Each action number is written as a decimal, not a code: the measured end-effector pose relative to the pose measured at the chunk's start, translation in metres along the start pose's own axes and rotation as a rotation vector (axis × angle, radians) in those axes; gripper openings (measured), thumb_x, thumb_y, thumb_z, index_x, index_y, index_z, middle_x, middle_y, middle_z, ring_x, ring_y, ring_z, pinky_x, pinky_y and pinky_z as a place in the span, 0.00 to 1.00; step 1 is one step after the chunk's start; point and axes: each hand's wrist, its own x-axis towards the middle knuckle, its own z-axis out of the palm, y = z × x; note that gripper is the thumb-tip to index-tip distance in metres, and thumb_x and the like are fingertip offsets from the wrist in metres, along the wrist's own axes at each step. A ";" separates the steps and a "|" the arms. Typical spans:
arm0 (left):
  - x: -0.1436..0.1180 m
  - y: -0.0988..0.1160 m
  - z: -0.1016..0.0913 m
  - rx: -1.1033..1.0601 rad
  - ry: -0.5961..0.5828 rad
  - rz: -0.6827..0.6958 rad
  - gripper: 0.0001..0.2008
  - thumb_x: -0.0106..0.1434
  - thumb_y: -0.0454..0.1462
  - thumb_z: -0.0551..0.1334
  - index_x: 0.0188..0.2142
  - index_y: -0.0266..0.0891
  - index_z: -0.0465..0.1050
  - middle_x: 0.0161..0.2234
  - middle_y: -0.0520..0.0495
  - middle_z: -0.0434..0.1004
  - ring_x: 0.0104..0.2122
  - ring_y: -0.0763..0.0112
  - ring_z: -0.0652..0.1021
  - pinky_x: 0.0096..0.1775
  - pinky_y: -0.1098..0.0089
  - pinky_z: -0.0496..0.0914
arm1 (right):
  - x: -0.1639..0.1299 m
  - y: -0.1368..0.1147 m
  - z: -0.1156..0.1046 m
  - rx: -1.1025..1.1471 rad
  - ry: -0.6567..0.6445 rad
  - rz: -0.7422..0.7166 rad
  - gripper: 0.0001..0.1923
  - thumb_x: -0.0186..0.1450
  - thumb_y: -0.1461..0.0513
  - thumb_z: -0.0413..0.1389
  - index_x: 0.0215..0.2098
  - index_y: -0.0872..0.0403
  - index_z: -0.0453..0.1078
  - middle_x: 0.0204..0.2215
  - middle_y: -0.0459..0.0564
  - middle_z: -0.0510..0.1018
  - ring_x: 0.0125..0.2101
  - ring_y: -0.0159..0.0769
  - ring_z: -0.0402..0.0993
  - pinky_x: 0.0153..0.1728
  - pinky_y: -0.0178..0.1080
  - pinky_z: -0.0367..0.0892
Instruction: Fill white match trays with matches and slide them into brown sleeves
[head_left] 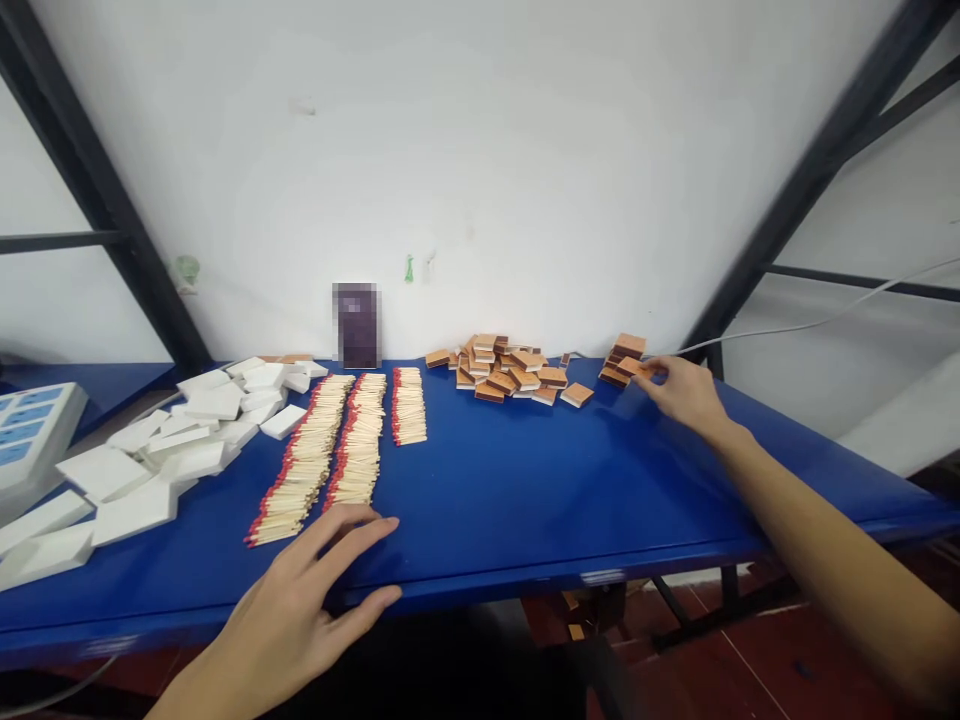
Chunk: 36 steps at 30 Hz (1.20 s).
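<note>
My right hand (682, 392) reaches to the far right of the blue table, its thumb and fingers closed on an orange-brown matchbox (634, 368). That box is at a small stack of matchboxes (628, 345) against the wall. Over the front edge of the table, my left hand (315, 575) is held with fingers apart and nothing between them. Just beyond it lie rows of red-tipped matches: a left row (304, 455), a middle row (358, 440) and a shorter right row (409, 408). A loose pile of matchboxes (504, 372) sits at the back middle.
White box trays (191, 430) are heaped on the left of the blue table (525, 500). A white case with blue panels (34, 430) stands at the far left. A dark, blurred-out rectangular thing (358, 325) leans on the wall. Dark metal posts rise at both sides.
</note>
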 end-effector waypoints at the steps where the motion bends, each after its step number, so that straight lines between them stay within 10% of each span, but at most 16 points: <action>1: 0.000 0.000 0.000 0.004 0.003 0.008 0.18 0.68 0.44 0.60 0.56 0.46 0.67 0.51 0.45 0.72 0.47 0.67 0.78 0.47 0.73 0.75 | 0.005 0.006 0.008 -0.022 -0.017 -0.018 0.11 0.61 0.56 0.58 0.34 0.56 0.74 0.35 0.60 0.80 0.35 0.44 0.74 0.39 0.43 0.66; 9: 0.002 -0.004 0.001 0.039 0.031 0.076 0.15 0.67 0.43 0.61 0.52 0.44 0.70 0.48 0.45 0.74 0.46 0.69 0.79 0.49 0.74 0.74 | 0.013 0.015 0.046 -0.118 -0.039 0.014 0.14 0.62 0.57 0.58 0.40 0.58 0.77 0.41 0.60 0.77 0.42 0.47 0.74 0.43 0.44 0.69; 20: 0.004 -0.012 -0.028 -0.058 0.161 -0.055 0.07 0.67 0.38 0.59 0.44 0.49 0.73 0.39 0.52 0.79 0.39 0.67 0.80 0.41 0.70 0.74 | 0.002 0.001 0.036 -0.104 0.032 0.008 0.18 0.66 0.53 0.50 0.43 0.57 0.74 0.42 0.60 0.77 0.41 0.48 0.74 0.39 0.45 0.69; 23: 0.007 -0.041 -0.062 0.196 0.212 -0.202 0.08 0.66 0.43 0.59 0.42 0.46 0.73 0.39 0.49 0.79 0.40 0.61 0.77 0.45 0.62 0.71 | -0.007 -0.017 0.030 -0.028 0.004 -0.093 0.17 0.67 0.55 0.47 0.42 0.56 0.74 0.38 0.58 0.78 0.34 0.44 0.75 0.40 0.45 0.69; 28: 0.005 -0.091 -0.103 0.690 -0.055 -0.370 0.19 0.69 0.45 0.54 0.47 0.34 0.75 0.48 0.36 0.76 0.48 0.45 0.73 0.50 0.48 0.65 | -0.022 -0.057 0.031 0.098 -0.160 -0.301 0.18 0.68 0.53 0.48 0.46 0.54 0.73 0.43 0.55 0.79 0.42 0.44 0.76 0.44 0.44 0.69; 36: 0.001 -0.096 -0.101 0.902 -0.120 -0.429 0.16 0.70 0.44 0.54 0.46 0.41 0.78 0.52 0.39 0.73 0.49 0.43 0.69 0.46 0.45 0.67 | -0.047 -0.086 0.017 0.162 -0.328 -0.367 0.20 0.71 0.51 0.45 0.45 0.54 0.73 0.45 0.56 0.78 0.43 0.45 0.76 0.46 0.47 0.70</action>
